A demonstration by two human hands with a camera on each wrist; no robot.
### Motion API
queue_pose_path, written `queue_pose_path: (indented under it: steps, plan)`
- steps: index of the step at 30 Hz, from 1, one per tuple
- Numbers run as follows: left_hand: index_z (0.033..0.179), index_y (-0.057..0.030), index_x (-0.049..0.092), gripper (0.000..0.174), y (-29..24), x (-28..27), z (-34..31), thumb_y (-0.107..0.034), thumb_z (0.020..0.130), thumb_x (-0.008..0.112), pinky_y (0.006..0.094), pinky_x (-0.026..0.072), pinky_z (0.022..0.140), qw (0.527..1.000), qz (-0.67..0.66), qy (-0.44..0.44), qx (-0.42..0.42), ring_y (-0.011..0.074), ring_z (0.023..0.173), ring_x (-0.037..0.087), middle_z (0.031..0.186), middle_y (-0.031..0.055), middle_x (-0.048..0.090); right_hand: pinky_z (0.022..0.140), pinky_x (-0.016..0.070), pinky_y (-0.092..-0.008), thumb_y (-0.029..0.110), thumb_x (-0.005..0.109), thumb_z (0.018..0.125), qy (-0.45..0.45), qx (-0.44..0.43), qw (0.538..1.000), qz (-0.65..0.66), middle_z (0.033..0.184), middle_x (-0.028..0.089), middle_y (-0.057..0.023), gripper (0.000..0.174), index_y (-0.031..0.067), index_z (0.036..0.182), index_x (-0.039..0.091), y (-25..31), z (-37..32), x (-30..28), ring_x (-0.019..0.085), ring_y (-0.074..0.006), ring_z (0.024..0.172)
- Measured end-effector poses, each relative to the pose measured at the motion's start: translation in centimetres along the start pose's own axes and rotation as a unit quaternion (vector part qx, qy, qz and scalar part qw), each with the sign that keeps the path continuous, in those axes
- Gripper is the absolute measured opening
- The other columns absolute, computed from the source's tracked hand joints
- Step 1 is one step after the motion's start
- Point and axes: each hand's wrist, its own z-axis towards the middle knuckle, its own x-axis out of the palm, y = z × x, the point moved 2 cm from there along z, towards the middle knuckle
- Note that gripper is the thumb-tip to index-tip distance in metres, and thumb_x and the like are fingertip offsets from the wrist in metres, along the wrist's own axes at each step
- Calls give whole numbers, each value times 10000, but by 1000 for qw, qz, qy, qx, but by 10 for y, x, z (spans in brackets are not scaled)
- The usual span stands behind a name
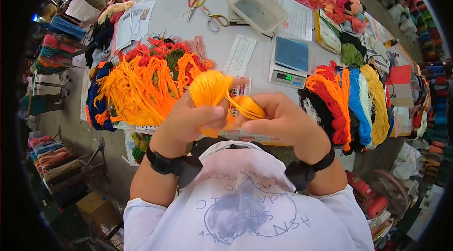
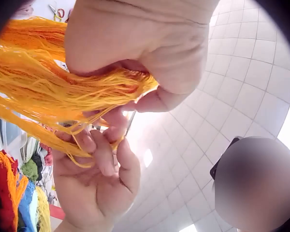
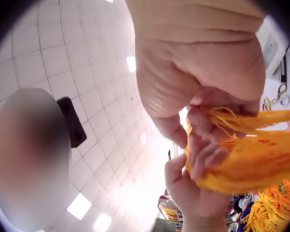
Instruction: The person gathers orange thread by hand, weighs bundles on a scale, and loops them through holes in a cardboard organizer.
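Observation:
A hank of bright orange-yellow yarn (image 1: 211, 89) is up in front of the chest, above the table's near edge. My left hand (image 1: 192, 121) grips the hank, thumb across its front. In the left wrist view the strands (image 2: 63, 92) run through that curled hand and hang off to one side. My right hand (image 1: 288, 121) pinches a smaller loop of strands (image 1: 249, 108) pulled out to the right from the hank. Both sets of fingertips come close together at the strands in the right wrist view, where my right hand (image 3: 203, 72) is above.
A large heap of orange yarn (image 1: 137, 86) lies left of the hands. Right of them are a digital scale (image 1: 289, 57) and coloured hanks (image 1: 358, 104). Farther back are a plastic tub (image 1: 257, 8), two pairs of scissors (image 1: 214, 17) and paper sheets (image 1: 239, 55).

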Motion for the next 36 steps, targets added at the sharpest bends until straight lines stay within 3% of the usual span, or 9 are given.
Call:
queue_pose_path:
  steps: [4, 8, 15, 18, 24, 26, 28, 31, 36]
  plan:
    - [1148, -58, 543, 366, -12, -45, -38, -211, 825, 622, 191, 295, 419, 988, 60, -76, -124, 41, 470, 394, 648, -37, 458, 485, 391, -210, 132, 589, 878, -138, -18, 990, 10, 668, 515, 32, 109, 34, 916, 615, 4, -41, -81, 463, -42, 520]
    - [1153, -47, 534, 294, -26, -181, -98, -257, 985, 415, 207, 194, 364, 983, -128, -119, 56, 24, 397, 186, 556, -97, 211, 368, 200, -198, 174, 433, 964, -245, -94, 912, 315, 566, 247, 71, 192, 40, 983, 569, -2, -133, -228, 224, -43, 418]
    - [1301, -35, 442, 346, -71, -302, -174, -200, 1008, 360, 207, 285, 475, 897, -208, -337, 198, 37, 455, 225, 567, -57, 234, 419, 244, -230, 260, 368, 980, -589, -129, 768, 215, 570, 274, 39, 345, -5, 1163, 493, -10, -388, -442, 249, -83, 445]
    - [1267, -26, 461, 319, -77, -302, -162, -182, 999, 384, 210, 316, 501, 875, -210, -365, 241, 39, 446, 237, 571, -56, 253, 448, 271, -233, 243, 349, 960, -649, -187, 704, 221, 598, 328, 32, 348, 3, 1178, 474, 18, -376, -406, 273, -88, 471]
    - [1178, -74, 560, 289, -18, -154, -56, -233, 959, 460, 214, 432, 520, 951, -192, -209, 122, 32, 492, 446, 967, 88, 613, 515, 353, -191, 198, 465, 930, -431, -71, 896, 74, 724, 468, 55, 300, 26, 1156, 564, 17, -144, -234, 423, -47, 594]
    - [1130, -97, 598, 277, 10, -104, -29, -263, 943, 478, 205, 449, 548, 968, -217, -121, 45, 47, 499, 478, 1249, 214, 523, 510, 391, -178, 196, 507, 912, -390, -63, 896, -201, 736, 509, 42, 270, 33, 1109, 591, 2, -68, -149, 466, -42, 592]
    - [1139, -112, 603, 288, 33, -69, -10, -274, 937, 479, 223, 461, 570, 967, -253, -32, -15, 92, 543, 524, 1312, 260, 457, 527, 446, -217, 203, 549, 889, -312, -35, 949, -4, 727, 556, -12, 259, 0, 1031, 625, -13, -7, -83, 518, -81, 587]
    - [1156, -124, 602, 299, 43, -37, -1, -285, 933, 482, 254, 486, 609, 976, -215, 34, -23, 137, 599, 563, 1382, 262, 368, 609, 485, -272, 261, 500, 934, -143, -41, 983, -110, 809, 657, -92, 311, -6, 1028, 629, -36, 42, -11, 621, -153, 728]
    - [1248, -139, 526, 359, 39, -36, 0, -310, 938, 471, 413, 483, 850, 929, -330, 162, 32, 255, 907, 593, 1497, 187, 173, 655, 490, -329, 205, 531, 879, -126, -218, 813, -525, 848, 641, -128, 225, 2, 918, 618, -21, 22, 7, 627, -252, 734]
